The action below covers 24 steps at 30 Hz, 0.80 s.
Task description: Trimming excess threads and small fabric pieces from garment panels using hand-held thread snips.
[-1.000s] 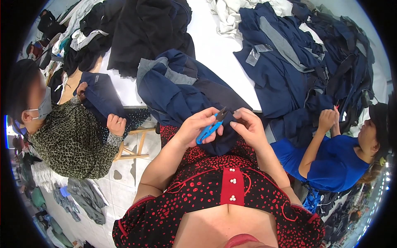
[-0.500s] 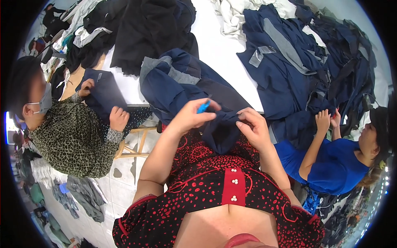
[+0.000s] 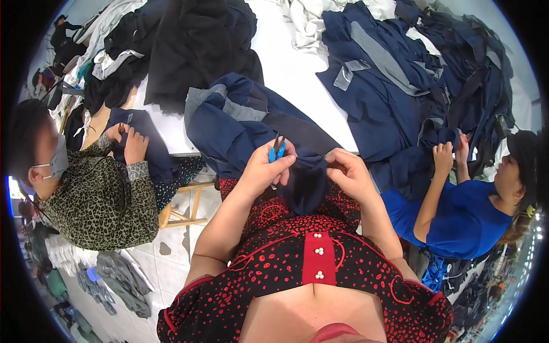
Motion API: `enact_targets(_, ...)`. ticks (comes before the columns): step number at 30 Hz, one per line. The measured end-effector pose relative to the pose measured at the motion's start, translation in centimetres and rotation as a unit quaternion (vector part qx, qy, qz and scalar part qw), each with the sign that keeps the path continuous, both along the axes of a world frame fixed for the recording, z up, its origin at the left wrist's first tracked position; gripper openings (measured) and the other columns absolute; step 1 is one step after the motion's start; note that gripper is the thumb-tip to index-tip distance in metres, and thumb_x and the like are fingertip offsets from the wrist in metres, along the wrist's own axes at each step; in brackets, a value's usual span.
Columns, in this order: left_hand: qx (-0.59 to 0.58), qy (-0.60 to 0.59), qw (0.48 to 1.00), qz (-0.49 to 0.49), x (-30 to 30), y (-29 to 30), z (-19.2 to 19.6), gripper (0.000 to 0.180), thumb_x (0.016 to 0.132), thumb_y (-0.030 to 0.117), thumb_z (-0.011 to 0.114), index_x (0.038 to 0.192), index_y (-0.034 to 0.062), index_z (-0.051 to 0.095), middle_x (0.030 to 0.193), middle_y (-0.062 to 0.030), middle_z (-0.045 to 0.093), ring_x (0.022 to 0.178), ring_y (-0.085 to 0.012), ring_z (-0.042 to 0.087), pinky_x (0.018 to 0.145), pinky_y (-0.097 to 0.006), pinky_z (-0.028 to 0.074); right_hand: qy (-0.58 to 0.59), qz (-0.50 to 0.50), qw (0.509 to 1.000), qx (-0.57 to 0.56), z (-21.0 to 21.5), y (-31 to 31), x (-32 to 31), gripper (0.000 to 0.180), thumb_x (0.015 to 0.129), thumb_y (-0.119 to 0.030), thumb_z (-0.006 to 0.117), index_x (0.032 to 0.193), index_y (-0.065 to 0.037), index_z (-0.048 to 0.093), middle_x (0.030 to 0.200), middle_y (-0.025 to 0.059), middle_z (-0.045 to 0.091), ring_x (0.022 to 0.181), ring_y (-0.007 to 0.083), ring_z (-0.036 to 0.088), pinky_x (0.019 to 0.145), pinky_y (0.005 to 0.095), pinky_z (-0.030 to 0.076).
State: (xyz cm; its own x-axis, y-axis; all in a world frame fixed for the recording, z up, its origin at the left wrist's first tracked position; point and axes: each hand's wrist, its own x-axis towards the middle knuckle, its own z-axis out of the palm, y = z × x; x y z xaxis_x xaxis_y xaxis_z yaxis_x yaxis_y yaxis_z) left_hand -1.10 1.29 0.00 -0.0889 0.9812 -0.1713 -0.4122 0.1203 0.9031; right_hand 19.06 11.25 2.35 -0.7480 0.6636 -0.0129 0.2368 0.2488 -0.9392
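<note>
A navy garment (image 3: pixel 229 137) with grey inner patches trails from the white table down to my lap. Its near end forms a tube-like opening stretched between my hands. My left hand (image 3: pixel 267 170) is closed around blue-handled thread snips (image 3: pixel 278 151), their dark tips pointing up and away. Thumb and fingers of that same hand also meet the garment's left edge. On the other side, my right hand (image 3: pixel 350 176) pinches the garment's right edge. Part of the left fingers is hidden behind the cloth.
Piles of black cloth (image 3: pixel 200 57), navy garments (image 3: pixel 377 97) and white cloth (image 3: pixel 306 23) lie on the table (image 3: pixel 286 68). A masked co-worker (image 3: pixel 97 200) handles dark cloth at left; another in blue (image 3: pixel 457 220) works at right. A wooden stool (image 3: pixel 194 203) stands left.
The snips in my left hand have turned from lying low to pointing upward. The held cloth opening has shifted slightly and hangs wider. The left co-worker's hands have come together.
</note>
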Motion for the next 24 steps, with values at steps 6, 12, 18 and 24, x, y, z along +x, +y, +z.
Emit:
enact_targets(6, 0.045, 0.087, 0.995, 0.007, 0.4, -0.4, 2.1, 0.006, 0.086, 0.006, 0.056, 0.089, 0.0017, 0.053, 0.068, -0.0013, 0.052, 0.049, -0.0063, 0.050, 0.043, -0.018, 0.034, 0.052, 0.040, 0.983, 0.174, -1.7, 0.8, 0.1, 0.012, 0.071, -0.005, 0.057, 0.080, 0.003, 0.056, 0.085, 0.0115, 0.058, 0.082, 0.0193, 0.057, 0.074, 0.0286, 0.044)
enact_targets(12, 0.151, 0.511, 0.818, 0.217, 0.3, 1.7, 1.7, 0.016, 0.075, 0.003, 0.061, 0.087, 0.0017, 0.051, 0.089, -0.0123, 0.053, 0.075, -0.0308, 0.054, 0.064, -0.034, 0.045, 0.103, -0.010, 0.976, -0.192, -1.3, 0.3, 0.4, 0.011, 0.075, 0.000, 0.055, 0.086, 0.002, 0.057, 0.088, 0.0017, 0.054, 0.085, 0.0074, 0.052, 0.075, 0.0210, 0.041)
enact_targets(18, 0.141, 0.425, 0.893, 0.038, 3.9, -0.2, 1.9, 0.026, 0.074, 0.017, 0.066, 0.090, 0.0019, 0.052, 0.083, -0.0153, 0.053, 0.077, -0.0350, 0.057, 0.064, -0.037, 0.046, 0.168, -0.057, 0.958, -0.227, -1.4, -0.2, -0.6, 0.020, 0.075, 0.004, 0.054, 0.095, 0.001, 0.056, 0.093, 0.0022, 0.056, 0.089, 0.0092, 0.053, 0.081, 0.0220, 0.040)
enact_targets(24, 0.016, 0.138, 0.990, 0.000, 3.1, 0.4, -1.9, 0.007, 0.082, 0.003, 0.057, 0.087, 0.0030, 0.053, 0.075, -0.0028, 0.055, 0.055, -0.0058, 0.046, 0.048, -0.019, 0.034, 0.197, -0.057, 0.944, -0.259, -0.9, 0.0, -0.8, 0.025, 0.074, 0.005, 0.052, 0.098, 0.001, 0.056, 0.094, 0.0029, 0.055, 0.089, 0.0104, 0.052, 0.083, 0.0212, 0.040)
